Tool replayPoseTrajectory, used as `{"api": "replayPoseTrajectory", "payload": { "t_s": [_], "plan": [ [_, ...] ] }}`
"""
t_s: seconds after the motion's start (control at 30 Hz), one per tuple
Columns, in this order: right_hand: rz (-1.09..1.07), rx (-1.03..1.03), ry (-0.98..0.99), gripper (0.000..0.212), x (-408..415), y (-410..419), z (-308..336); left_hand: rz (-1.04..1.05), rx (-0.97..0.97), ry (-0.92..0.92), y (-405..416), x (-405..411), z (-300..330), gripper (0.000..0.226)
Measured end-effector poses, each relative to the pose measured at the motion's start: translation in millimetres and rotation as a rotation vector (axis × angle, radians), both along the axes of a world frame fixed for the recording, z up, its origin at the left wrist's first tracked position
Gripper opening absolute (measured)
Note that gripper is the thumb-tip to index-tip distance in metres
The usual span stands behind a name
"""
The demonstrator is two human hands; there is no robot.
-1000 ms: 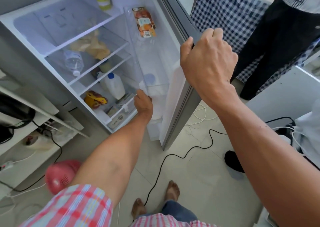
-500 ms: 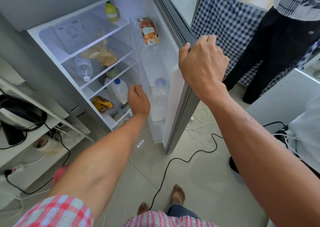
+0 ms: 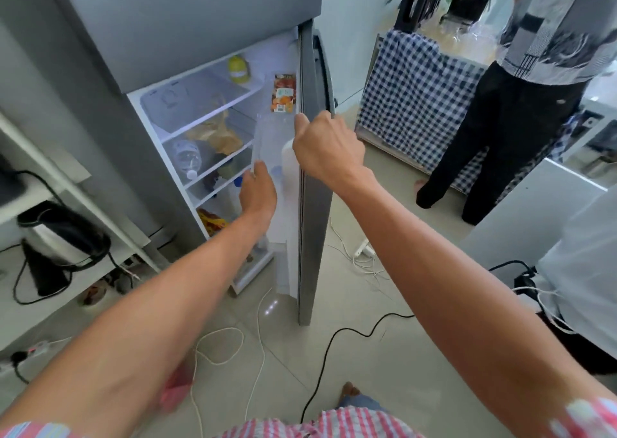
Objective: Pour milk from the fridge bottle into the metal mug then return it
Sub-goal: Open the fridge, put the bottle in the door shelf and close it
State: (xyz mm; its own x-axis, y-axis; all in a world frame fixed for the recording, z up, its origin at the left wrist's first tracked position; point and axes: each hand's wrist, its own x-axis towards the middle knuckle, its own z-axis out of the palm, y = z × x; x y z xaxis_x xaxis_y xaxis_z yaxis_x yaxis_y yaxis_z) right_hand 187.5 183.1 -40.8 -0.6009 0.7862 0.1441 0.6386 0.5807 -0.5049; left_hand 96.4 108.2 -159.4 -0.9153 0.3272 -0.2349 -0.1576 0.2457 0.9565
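Observation:
The fridge stands open, its grey door (image 3: 314, 203) swung partway in. My right hand (image 3: 329, 148) grips the door's top front edge. My left hand (image 3: 258, 193) reaches into the gap, with nothing in it and its fingers at the clear wall of the door bin. A white bottle with a blue cap (image 3: 277, 172) stands in that bin, just right of my fingers. A second blue cap (image 3: 237, 181) shows on the lower shelf, mostly hidden behind my left hand. No metal mug is in view.
A juice carton (image 3: 284, 93) sits in the upper door bin and a yellow-green bottle (image 3: 238, 69) on the top shelf. A kettle (image 3: 63, 233) stands on the left shelf unit. Cables (image 3: 334, 344) trail over the floor. A person (image 3: 500, 120) stands at right by a checked cloth (image 3: 410, 86).
The door has swung further towards the fridge under my right hand. My left hand has risen from the lower door bin area to the bin's upper edge. My view has pulled back.

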Motion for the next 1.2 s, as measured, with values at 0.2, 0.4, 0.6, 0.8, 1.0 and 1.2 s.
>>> {"api": "replayPoseTrajectory", "payload": {
  "t_s": [0.2, 0.4, 0.6, 0.8, 1.0, 1.2],
  "plan": [
    [0.291, -0.094, 0.122, 0.052, -34.3, 21.8, 0.9, 0.072, 0.044, -0.001, -27.8, -51.0, 6.5, 0.055],
    [0.585, 0.053, 0.01, 0.057, -67.8, 76.8, -22.8, 0.11, 0.082, -0.079, -45.0, -89.9, 12.7, 0.069],
    [0.763, 0.257, 0.116, 0.058, -96.3, 102.0, -51.3, 0.527, 0.077, 0.101, -49.9, -99.6, 30.8, 0.066],
    [0.819, 0.287, 0.216, 0.056, -120.9, 101.9, -71.3, 0.783, -0.006, 0.685, -47.9, -69.8, 53.4, 0.04],
    [0.894, 0.283, 0.177, 0.069, -139.1, 95.6, -79.9, 0.664, -0.614, 1.084, -32.8, -43.4, 47.1, 0.057],
    [0.944, 0.303, 0.035, 0.077, -156.5, 91.2, -74.4, 0.355, -0.984, 0.94, -17.5, -44.5, 28.0, 0.074]
  ]
}}
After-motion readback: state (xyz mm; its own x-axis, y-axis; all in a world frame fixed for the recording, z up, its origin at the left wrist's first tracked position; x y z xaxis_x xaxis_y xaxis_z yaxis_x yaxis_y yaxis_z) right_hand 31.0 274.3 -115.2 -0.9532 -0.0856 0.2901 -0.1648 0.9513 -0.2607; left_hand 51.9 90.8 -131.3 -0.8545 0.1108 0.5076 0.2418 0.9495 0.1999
